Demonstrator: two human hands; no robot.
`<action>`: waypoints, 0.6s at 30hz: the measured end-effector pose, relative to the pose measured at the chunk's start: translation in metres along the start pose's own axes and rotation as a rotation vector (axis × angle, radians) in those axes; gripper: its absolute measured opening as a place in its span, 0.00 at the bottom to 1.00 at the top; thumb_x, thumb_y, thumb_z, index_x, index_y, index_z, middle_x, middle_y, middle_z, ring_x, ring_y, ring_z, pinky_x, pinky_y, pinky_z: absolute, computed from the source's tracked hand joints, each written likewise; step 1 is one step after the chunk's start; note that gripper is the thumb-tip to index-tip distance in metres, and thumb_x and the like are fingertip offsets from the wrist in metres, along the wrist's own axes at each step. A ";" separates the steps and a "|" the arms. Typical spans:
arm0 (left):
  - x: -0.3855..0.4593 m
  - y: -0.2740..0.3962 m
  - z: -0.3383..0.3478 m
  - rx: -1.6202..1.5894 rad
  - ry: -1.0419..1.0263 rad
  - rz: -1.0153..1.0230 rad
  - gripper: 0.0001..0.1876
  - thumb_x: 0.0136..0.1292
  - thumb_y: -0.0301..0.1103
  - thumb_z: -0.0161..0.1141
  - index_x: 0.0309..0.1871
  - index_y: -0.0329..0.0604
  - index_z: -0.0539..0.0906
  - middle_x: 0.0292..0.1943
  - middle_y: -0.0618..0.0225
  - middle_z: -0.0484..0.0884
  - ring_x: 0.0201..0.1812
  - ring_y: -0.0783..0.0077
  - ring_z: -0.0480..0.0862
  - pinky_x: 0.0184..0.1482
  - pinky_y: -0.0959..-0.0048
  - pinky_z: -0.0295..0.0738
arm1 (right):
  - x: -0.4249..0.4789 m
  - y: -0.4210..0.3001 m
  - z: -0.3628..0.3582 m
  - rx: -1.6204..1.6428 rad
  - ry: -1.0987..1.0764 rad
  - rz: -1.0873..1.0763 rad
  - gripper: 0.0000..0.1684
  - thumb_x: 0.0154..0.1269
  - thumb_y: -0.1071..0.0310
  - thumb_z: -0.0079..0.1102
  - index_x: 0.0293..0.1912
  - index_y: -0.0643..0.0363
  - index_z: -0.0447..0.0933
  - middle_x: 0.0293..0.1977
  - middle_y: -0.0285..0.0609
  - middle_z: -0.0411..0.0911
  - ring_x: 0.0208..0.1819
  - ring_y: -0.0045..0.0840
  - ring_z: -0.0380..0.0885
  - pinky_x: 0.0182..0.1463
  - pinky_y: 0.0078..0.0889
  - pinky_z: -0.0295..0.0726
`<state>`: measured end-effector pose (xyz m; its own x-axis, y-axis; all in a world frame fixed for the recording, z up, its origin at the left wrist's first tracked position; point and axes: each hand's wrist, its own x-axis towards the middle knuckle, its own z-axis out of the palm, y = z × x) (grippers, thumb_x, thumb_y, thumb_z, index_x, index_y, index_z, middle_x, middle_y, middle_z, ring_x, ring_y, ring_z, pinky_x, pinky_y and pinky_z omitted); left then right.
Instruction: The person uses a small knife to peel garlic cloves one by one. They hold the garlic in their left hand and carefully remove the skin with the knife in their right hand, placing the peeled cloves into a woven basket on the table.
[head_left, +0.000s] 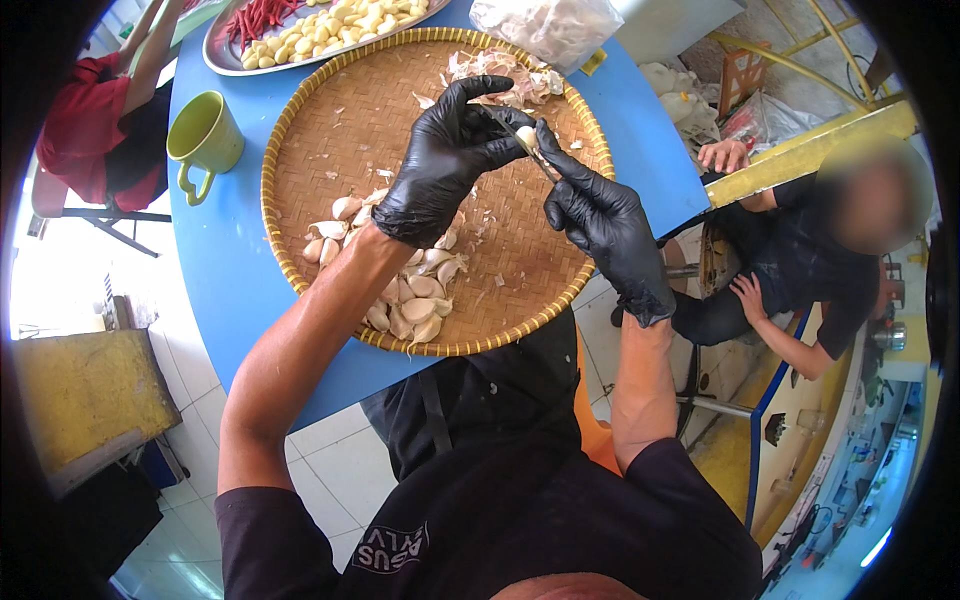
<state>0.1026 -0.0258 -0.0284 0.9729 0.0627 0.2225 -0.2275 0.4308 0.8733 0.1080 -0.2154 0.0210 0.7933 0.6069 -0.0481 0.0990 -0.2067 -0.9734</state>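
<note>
Both my hands wear black gloves and meet above a round woven bamboo tray (525, 300). A thin knife blade (541, 166) runs between them, with a pale garlic clove (526, 136) against it. My left hand (450, 157) has its fingers around the upper end of the blade; whether it grips the blade or the clove is hard to tell. My right hand (600, 210) pinches the clove and blade between thumb and fingers. Unpeeled garlic cloves (424, 289) lie on the tray under my left forearm. Papery garlic skins (506, 79) are heaped at its far edge.
On the blue table (217, 285) stand a green mug (206, 139) and a metal platter (225, 56) with peeled garlic and red chillies. A filled plastic bag (547, 26) rests behind the tray. One person (795, 247) sits at the right, another (90, 127) at the left.
</note>
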 end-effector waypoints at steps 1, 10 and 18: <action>0.000 0.001 0.000 0.001 0.002 -0.002 0.26 0.60 0.18 0.61 0.62 0.37 0.68 0.46 0.62 0.82 0.49 0.73 0.81 0.57 0.73 0.76 | 0.000 0.000 0.000 -0.014 0.001 0.006 0.25 0.72 0.76 0.45 0.65 0.52 0.67 0.26 0.27 0.64 0.29 0.13 0.62 0.36 0.17 0.66; 0.000 0.001 0.001 -0.066 -0.019 -0.019 0.24 0.60 0.20 0.61 0.60 0.34 0.69 0.45 0.62 0.82 0.48 0.72 0.81 0.56 0.72 0.77 | -0.003 0.000 -0.006 0.218 -0.028 0.045 0.23 0.71 0.73 0.49 0.65 0.55 0.68 0.26 0.26 0.63 0.26 0.10 0.57 0.27 0.10 0.58; 0.000 0.005 -0.009 -0.101 0.020 -0.011 0.26 0.60 0.21 0.63 0.61 0.35 0.69 0.43 0.62 0.82 0.48 0.73 0.80 0.54 0.72 0.78 | 0.005 -0.012 0.001 0.053 0.088 0.050 0.26 0.71 0.73 0.46 0.67 0.55 0.64 0.24 0.26 0.60 0.24 0.10 0.56 0.26 0.14 0.57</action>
<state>0.1018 -0.0158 -0.0273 0.9762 0.0749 0.2036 -0.2124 0.5197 0.8275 0.1103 -0.2094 0.0319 0.8466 0.5262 -0.0794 0.0280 -0.1930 -0.9808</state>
